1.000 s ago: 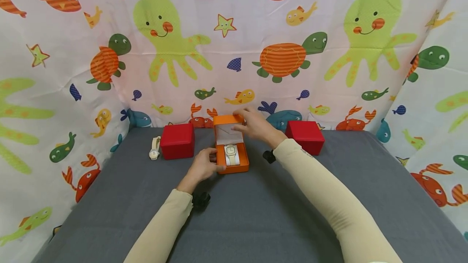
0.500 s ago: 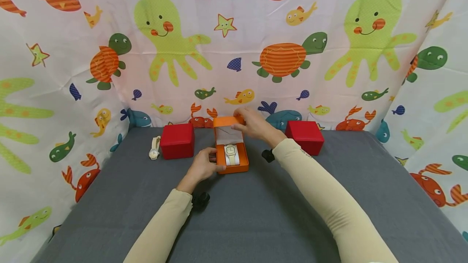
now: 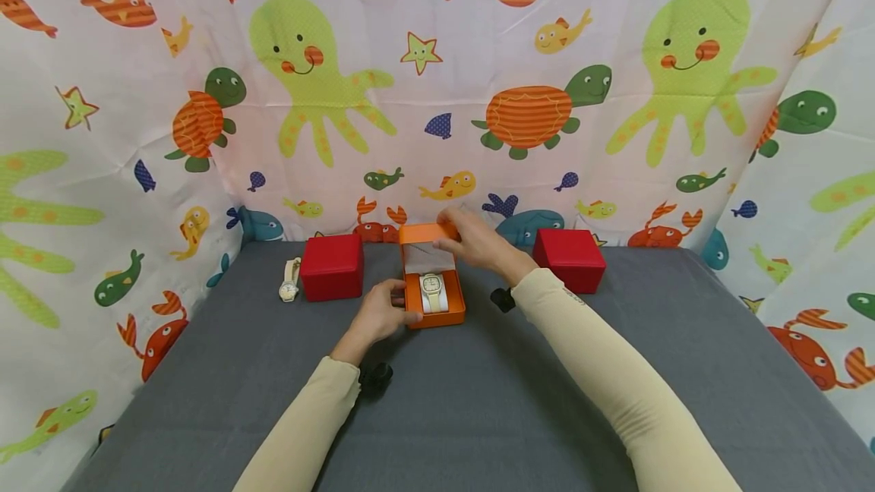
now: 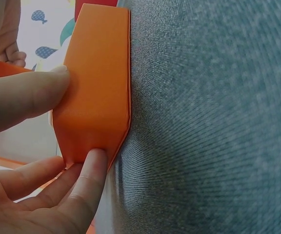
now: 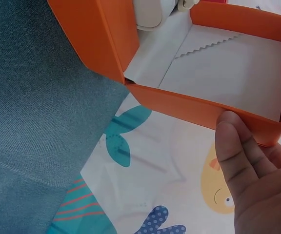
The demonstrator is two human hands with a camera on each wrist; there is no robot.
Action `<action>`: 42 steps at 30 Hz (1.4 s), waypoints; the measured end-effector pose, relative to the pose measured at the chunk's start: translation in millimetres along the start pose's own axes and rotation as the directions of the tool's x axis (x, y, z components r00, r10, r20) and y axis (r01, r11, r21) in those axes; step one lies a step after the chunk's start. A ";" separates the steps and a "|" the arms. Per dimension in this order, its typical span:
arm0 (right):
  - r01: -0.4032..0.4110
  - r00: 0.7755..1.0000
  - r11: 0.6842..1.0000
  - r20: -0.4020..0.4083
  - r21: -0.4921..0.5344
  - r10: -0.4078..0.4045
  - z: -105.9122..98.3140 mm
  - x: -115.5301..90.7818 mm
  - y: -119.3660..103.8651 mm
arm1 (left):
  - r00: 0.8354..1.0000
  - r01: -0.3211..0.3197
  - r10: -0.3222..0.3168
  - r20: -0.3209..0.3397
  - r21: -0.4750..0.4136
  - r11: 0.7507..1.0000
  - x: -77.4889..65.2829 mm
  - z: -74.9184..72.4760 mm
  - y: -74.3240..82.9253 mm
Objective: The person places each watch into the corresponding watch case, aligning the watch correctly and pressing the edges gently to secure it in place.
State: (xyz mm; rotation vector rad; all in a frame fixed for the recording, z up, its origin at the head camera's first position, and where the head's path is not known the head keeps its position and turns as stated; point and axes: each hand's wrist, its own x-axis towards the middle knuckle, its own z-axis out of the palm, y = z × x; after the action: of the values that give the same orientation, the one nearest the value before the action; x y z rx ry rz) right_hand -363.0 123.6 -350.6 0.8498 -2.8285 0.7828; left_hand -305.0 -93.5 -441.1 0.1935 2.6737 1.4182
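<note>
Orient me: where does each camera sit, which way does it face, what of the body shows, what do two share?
Head: worn on the head, facing forward and down at the box on the table; left hand, right hand and sleeves show.
Left wrist: worn there, tilted sideways at the box's outer wall; the left hand and part of the right hand show.
Right wrist: worn there, facing the open lid and its lining; part of the right hand shows.
Shared: head and left wrist show both hands.
</note>
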 end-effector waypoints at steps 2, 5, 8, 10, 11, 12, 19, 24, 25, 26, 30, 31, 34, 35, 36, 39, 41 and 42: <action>0.002 1.000 1.000 -0.004 0.009 -0.001 1.0 -1.4 0.0 | 1.000 -0.001 0.001 0.002 -0.005 1.000 -0.8 -0.4 0.3; 0.005 1.000 1.000 -0.005 0.026 -0.005 2.3 -5.0 -1.2 | 1.000 -0.002 0.002 0.004 -0.011 1.000 -2.2 -0.9 1.1; 0.003 1.000 1.000 0.004 0.029 -0.003 3.5 -9.2 -3.3 | 1.000 -0.004 0.005 0.005 -0.012 1.000 -3.3 -1.2 0.6; 0.002 1.000 1.000 0.011 0.024 -0.002 4.3 -12.2 -4.7 | 1.000 -0.007 0.007 0.006 -0.015 1.000 -3.7 -1.3 0.0; 0.003 1.000 1.000 0.014 0.015 -0.003 4.8 -13.6 -5.3 | 1.000 -0.007 0.007 0.006 -0.015 1.000 -3.8 -1.6 -0.6; 0.004 1.000 1.000 0.017 0.005 -0.004 5.2 -15.0 -5.8 | 1.000 -0.009 0.009 0.006 -0.015 1.000 -3.9 -1.7 -1.0; 0.053 0.999 0.998 0.012 -0.030 -0.052 8.2 -25.0 -9.0 | 1.000 -0.022 0.022 0.011 -0.013 1.000 -4.0 -2.7 -3.4; 0.086 0.996 0.995 0.015 -0.052 -0.085 12.5 -33.0 -8.5 | 1.000 -0.017 0.018 0.012 -0.023 1.000 -4.6 -2.3 -5.3; 0.093 0.996 0.994 0.014 -0.054 -0.092 13.3 -35.5 -8.3 | 1.000 -0.018 0.018 0.015 -0.027 0.999 -5.0 -1.7 -5.3; 0.098 0.995 0.994 0.011 -0.056 -0.098 14.7 -37.9 -7.4 | 1.000 -0.017 0.018 0.018 -0.031 0.999 -5.5 -1.2 -5.4; 0.135 0.991 0.989 -0.007 -0.066 -0.136 21.2 -48.6 -4.6 | 1.000 -0.011 0.012 0.024 -0.032 0.999 -8.2 0.2 -4.3; 0.140 0.990 0.988 -0.009 -0.070 -0.141 22.7 -51.0 -4.3 | 1.000 -0.009 0.010 0.026 -0.033 0.999 -8.9 0.0 -3.7; 0.164 0.986 0.982 -0.021 -0.093 -0.167 27.6 -55.3 -3.4 | 1.000 -0.003 0.003 0.023 -0.028 1.000 -9.7 -1.1 -2.6; 0.172 0.984 0.980 -0.023 -0.103 -0.175 28.8 -56.3 -3.5 | 1.000 -0.006 0.006 0.024 -0.023 1.000 -9.4 -1.6 -2.5; 0.179 0.983 0.977 -0.024 -0.114 -0.183 30.0 -57.3 -3.8 | 1.000 -0.006 0.006 0.023 -0.022 1.000 -9.1 -2.1 -2.5; 0.207 0.977 0.967 -0.020 -0.148 -0.212 33.4 -60.2 -5.1 | 1.000 -0.004 0.005 0.024 -0.022 1.000 -8.2 -3.3 -2.9; 0.222 0.974 0.961 -0.013 -0.164 -0.228 35.2 -62.5 -6.8 | 1.000 -0.001 0.002 0.028 -0.027 1.000 -7.6 -4.2 -3.8; 0.228 0.972 0.958 -0.015 -0.172 -0.234 35.9 -63.5 -7.6 | 1.000 0.003 -0.002 0.028 -0.033 0.999 -7.5 -4.5 -4.0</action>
State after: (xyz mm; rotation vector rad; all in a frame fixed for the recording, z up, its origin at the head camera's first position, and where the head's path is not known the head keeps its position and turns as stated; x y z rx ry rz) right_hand -303.2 131.6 -392.4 1.1003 -2.6515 0.5119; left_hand -298.6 -100.7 -441.6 0.2052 2.6257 1.4470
